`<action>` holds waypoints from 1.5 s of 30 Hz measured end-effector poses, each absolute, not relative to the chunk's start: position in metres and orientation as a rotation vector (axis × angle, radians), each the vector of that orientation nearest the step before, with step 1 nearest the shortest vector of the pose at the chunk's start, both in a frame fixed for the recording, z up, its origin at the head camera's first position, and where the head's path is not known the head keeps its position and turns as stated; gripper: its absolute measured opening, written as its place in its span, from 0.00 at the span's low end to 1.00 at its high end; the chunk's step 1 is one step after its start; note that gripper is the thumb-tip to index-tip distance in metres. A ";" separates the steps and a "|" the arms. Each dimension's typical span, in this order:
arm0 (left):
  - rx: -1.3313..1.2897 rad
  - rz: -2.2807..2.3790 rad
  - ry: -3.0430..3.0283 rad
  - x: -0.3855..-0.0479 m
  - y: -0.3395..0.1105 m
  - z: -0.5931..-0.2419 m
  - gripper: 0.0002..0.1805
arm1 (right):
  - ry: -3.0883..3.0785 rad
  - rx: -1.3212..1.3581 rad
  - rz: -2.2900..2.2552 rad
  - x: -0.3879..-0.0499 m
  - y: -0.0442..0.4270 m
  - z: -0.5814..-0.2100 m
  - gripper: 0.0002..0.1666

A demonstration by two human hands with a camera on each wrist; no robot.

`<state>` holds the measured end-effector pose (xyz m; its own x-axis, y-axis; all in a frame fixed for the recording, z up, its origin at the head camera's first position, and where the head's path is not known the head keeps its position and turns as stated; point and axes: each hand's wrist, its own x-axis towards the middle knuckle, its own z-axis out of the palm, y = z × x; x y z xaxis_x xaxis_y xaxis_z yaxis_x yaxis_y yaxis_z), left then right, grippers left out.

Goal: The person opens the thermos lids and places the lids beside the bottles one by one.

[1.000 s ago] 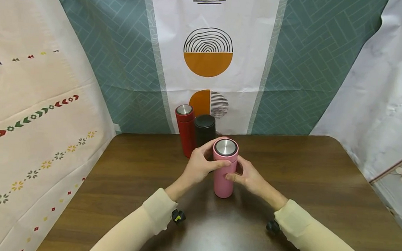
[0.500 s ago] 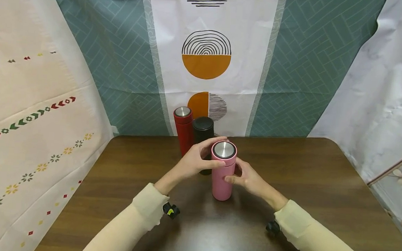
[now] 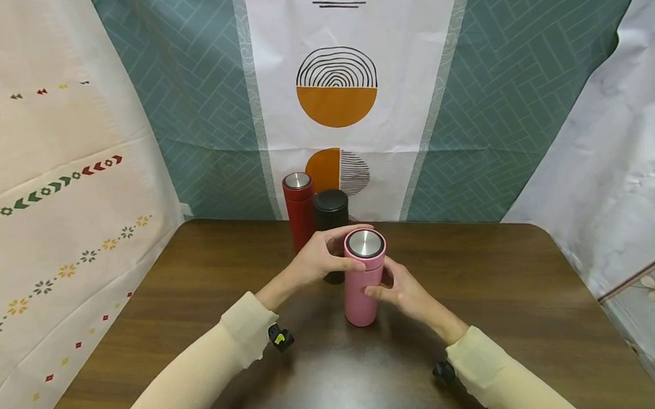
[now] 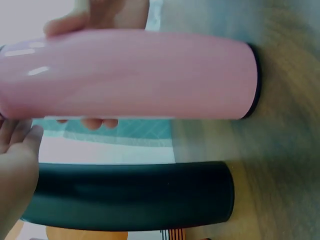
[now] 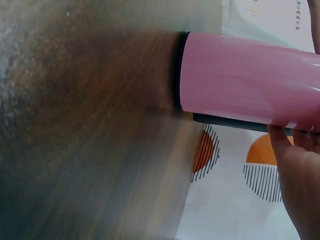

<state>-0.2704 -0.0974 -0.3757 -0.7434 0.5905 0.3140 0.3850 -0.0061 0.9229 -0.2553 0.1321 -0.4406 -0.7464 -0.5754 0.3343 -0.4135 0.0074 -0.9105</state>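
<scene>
A pink thermos bottle (image 3: 361, 302) with a silver-topped lid (image 3: 365, 243) stands upright on the wooden table, between both hands. My left hand (image 3: 317, 259) grips the lid end from the left, thumb across the near side and fingers around the back. Lower down, my right hand (image 3: 409, 291) holds the body from the right, its thumb on the near side. In the left wrist view, the pink bottle (image 4: 150, 75) lies across the frame with a dark ring at its base. The right wrist view shows the lower body of the bottle (image 5: 240, 77); the lid is out of frame.
A black bottle (image 3: 331, 210) stands just behind my left hand, partly hidden by it. Left of that is a taller red bottle (image 3: 300, 212). Patterned cloth (image 3: 483, 101) hangs along the table's back edge. The brown table (image 3: 471, 271) extends to both sides.
Over the last second my left forearm has shifted slightly leftward, and the left thumb has slid left across the lid. The bottle and right hand stay nearly in place.
</scene>
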 end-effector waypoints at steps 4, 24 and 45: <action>0.972 1.930 2.114 -0.261 -0.092 -0.378 0.33 | 2.127 -1.057 -1.861 -0.255 0.131 -0.441 0.40; 0.894 1.791 2.252 -0.247 -0.097 -0.363 0.35 | 2.154 -1.036 -1.787 -0.255 0.132 -0.443 0.39; 1.026 1.854 2.062 -0.267 -0.098 -0.379 0.33 | 2.112 -1.080 -1.844 -0.255 0.133 -0.444 0.40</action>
